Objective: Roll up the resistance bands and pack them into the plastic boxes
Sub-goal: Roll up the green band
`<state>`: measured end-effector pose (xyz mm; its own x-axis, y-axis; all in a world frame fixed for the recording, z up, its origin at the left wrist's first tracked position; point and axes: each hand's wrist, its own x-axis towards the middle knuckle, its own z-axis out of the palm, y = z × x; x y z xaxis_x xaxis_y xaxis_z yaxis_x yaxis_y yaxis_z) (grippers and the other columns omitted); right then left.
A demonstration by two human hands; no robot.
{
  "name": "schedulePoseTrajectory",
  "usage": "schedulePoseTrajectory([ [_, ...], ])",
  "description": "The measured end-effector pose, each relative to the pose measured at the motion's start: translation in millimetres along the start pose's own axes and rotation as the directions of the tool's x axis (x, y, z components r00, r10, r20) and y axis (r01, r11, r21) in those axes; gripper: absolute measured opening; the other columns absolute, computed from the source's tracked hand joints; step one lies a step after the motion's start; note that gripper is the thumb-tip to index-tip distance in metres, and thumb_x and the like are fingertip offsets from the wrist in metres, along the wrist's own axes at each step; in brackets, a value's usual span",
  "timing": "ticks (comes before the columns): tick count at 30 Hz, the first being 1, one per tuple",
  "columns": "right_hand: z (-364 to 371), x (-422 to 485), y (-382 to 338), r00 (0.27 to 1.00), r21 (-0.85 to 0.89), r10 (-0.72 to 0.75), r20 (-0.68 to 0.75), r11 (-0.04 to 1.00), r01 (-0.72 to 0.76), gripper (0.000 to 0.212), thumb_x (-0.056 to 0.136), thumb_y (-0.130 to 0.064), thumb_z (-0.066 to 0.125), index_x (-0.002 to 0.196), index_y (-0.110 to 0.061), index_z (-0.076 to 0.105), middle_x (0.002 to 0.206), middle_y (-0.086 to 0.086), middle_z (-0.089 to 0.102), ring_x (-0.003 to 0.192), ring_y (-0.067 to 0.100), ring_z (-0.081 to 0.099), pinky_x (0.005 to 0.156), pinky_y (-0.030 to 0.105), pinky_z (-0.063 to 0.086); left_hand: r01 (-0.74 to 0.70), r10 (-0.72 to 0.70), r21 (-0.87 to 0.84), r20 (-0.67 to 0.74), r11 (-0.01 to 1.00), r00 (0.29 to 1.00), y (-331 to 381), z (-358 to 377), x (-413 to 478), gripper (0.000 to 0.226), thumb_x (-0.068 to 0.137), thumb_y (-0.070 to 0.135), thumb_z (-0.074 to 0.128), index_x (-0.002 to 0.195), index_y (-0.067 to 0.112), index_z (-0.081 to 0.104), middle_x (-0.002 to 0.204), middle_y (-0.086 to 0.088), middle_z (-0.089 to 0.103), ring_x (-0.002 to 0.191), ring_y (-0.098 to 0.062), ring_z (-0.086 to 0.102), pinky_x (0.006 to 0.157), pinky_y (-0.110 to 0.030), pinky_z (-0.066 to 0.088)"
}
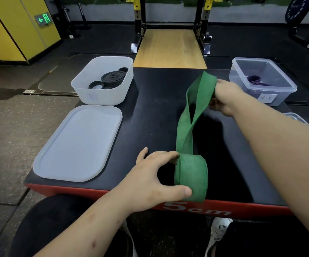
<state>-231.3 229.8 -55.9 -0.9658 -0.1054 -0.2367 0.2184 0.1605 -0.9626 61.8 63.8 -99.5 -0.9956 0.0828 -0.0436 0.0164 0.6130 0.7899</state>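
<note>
Green band (185, 127) runs straight away from the roll, which the left hand (150, 184) pinches close by, to the far right hand (224, 97) gripping its loop end.

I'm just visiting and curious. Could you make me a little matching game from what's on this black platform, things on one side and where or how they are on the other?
Things:
1. green band
2. white box
3. clear box
4. lid

States:
A. holds rolled black bands
B. holds a purple band
C. lies flat on the platform, in front of the white box
D. partly rolled, gripped by the left hand and right hand

Pairs: 1-D, 2-A, 3-B, 4-C
</note>
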Motion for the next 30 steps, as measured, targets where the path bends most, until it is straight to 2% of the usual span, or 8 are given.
schedulePoseTrajectory([
  [9, -12.6, 4.9, -17.6, 0.982, 0.320, 0.175, 0.075, 0.928, -0.190, 0.049, 0.102, -0.034, 0.037, 0.130, -0.002, 0.061, 0.125, 0.034, 0.065, 0.109, 0.046, 0.070, 0.081, 0.050, 0.062, -0.017, 0.017, -0.006, -0.008, 1.000, 1.000, 4.8, -2.2, -1.5, 0.090, 0.065, 0.075, 0.067, 0.145, 0.038, 0.048, 0.142, 0.023, 0.050, 0.143, 0.010, 0.027, 0.127, -0.041, -0.006],
  [12, -15.7, 14.7, -27.3, 0.985, 0.162, 0.155, 0.076, 0.973, -0.166, 0.055, 0.096, -0.048, 0.060, 0.124, -0.001, 0.060, 0.117, 0.027, 0.070, 0.093, 0.039, 0.077, 0.073, 0.045, 0.064, -0.020, 0.020, -0.014, -0.004, 1.000, 1.000, 6.2, -2.4, -1.8, 0.089, 0.065, 0.074, 0.068, 0.144, 0.038, 0.049, 0.140, 0.023, 0.051, 0.142, 0.010, 0.029, 0.127, -0.042, -0.006],
  [15, -15.9, 20.2, -35.3, 0.981, -0.091, 0.132, 0.140, 0.989, -0.120, 0.031, 0.090, -0.034, 0.078, 0.111, -0.012, 0.070, 0.121, 0.009, 0.073, 0.077, 0.017, 0.076, 0.064, 0.032, 0.061, -0.016, 0.016, -0.015, -0.007, 1.000, 1.000, 7.0, -2.9, -2.4, 0.088, 0.065, 0.075, 0.068, 0.143, 0.040, 0.049, 0.139, 0.025, 0.051, 0.143, 0.009, 0.029, 0.127, -0.042, -0.006],
  [19, -13.6, 23.8, -43.7, 0.980, -0.427, 0.149, 0.133, 0.901, -0.079, 0.013, 0.085, -0.020, 0.082, 0.095, -0.020, 0.073, 0.107, 0.009, 0.070, 0.091, 0.025, 0.069, 0.082, 0.045, 0.059, -0.005, 0.005, -0.016, -0.010, 1.000, 1.000, 8.6, -3.6, -3.2, 0.089, 0.064, 0.075, 0.067, 0.144, 0.040, 0.048, 0.139, 0.026, 0.050, 0.143, 0.013, 0.025, 0.127, -0.041, -0.006],
  [21, -6.1, 17.8, -48.4, 0.995, -0.639, 0.019, 0.098, 0.767, 0.048, 0.023, 0.083, -0.016, 0.085, 0.100, -0.021, 0.070, 0.113, 0.012, 0.069, 0.106, 0.034, 0.067, 0.095, 0.052, 0.057, -0.005, 0.005, -0.020, -0.010, 1.000, 1.000, 9.5, -4.5, -3.8, 0.090, 0.063, 0.075, 0.067, 0.144, 0.040, 0.048, 0.139, 0.027, 0.049, 0.141, 0.016, 0.023, 0.127, -0.040, -0.006],
  [23, 3.3, 8.6, -54.8, 0.983, -0.871, -0.115, 0.140, 0.458, 0.178, 0.035, 0.086, -0.015, 0.083, 0.118, -0.015, 0.068, 0.122, 0.012, 0.066, 0.116, 0.035, 0.062, 0.100, 0.047, 0.054, -0.002, 0.002, -0.023, -0.008, 1.000, 1.000, 10.6, -4.7, -4.2, 0.091, 0.062, 0.074, 0.066, 0.144, 0.039, 0.049, 0.139, 0.027, 0.049, 0.137, 0.025, 0.018, 0.127, -0.038, -0.007],
  [26, 20.6, 7.2, -61.4, 0.961, -0.978, -0.187, 0.204, 0.001, 0.208, 0.036, 0.091, -0.008, 0.072, 0.126, -0.010, 0.062, 0.116, 0.012, 0.066, 0.105, 0.036, 0.064, 0.082, 0.043, 0.056, 0.003, -0.004, -0.036, -0.009, 0.999, 1.000, 11.4, -5.2, -5.2, 0.092, 0.061, 0.073, 0.067, 0.144, 0.039, 0.049, 0.137, 0.029, 0.048, 0.134, 0.029, 0.015, 0.127, -0.036, -0.008],
  [30, 37.0, 4.9, -69.2, 0.969, -0.963, -0.188, 0.163, -0.246, 0.114, 0.023, 0.084, 0.000, 0.060, 0.105, -0.008, 0.063, 0.094, 0.011, 0.058, 0.091, 0.036, 0.061, 0.069, 0.041, 0.050, 0.013, -0.013, -0.028, -0.010, 1.000, 1.000, 9.5, -5.2, -4.8, 0.092, 0.060, 0.073, 0.069, 0.144, 0.040, 0.049, 0.138, 0.028, 0.048, 0.142, 0.017, 0.020, 0.127, -0.037, -0.007],
])
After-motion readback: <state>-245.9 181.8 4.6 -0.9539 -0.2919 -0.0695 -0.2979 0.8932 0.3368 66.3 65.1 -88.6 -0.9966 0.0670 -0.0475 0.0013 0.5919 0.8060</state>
